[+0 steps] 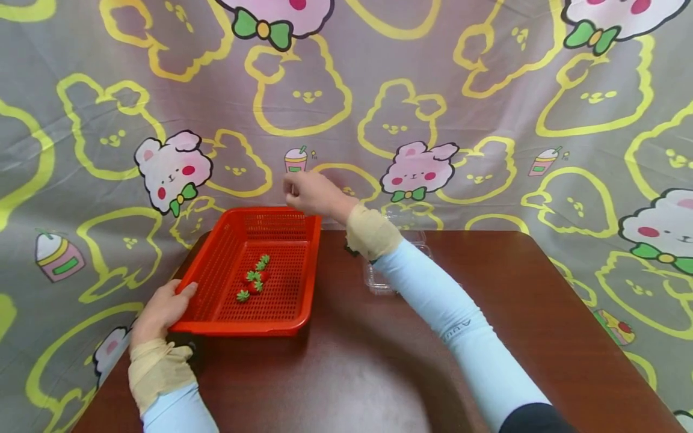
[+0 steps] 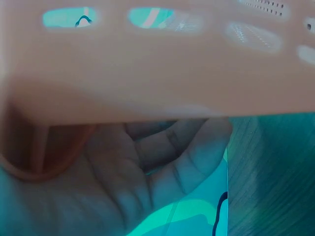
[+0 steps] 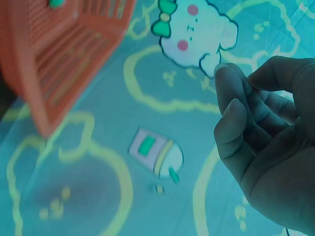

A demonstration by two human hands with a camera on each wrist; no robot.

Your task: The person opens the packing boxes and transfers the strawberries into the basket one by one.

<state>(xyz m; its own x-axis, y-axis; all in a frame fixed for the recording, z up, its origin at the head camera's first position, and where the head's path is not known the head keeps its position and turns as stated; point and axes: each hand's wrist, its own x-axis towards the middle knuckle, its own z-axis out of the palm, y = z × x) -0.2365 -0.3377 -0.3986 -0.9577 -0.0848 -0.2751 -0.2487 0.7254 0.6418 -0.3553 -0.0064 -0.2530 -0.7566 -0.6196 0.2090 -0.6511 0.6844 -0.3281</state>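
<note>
In the head view, a red plastic basket (image 1: 311,270) with perforated walls is at the left of the table. Several strawberries (image 1: 254,282) with green leafy tops lie in it. My left hand (image 1: 166,305) grips the basket's left rim near its front corner; the left wrist view has the fingers curled beneath the edge. My right hand (image 1: 313,192) is in the air above the basket's far right corner. Its fingers (image 3: 231,120) are loosely bent, with nothing visible between them in the right wrist view.
Clear plastic containers (image 1: 379,290) stand behind my right forearm, which partly hides them. The brown table (image 1: 520,300) extends to the right. A patterned cloth (image 1: 346,108) hangs behind the table.
</note>
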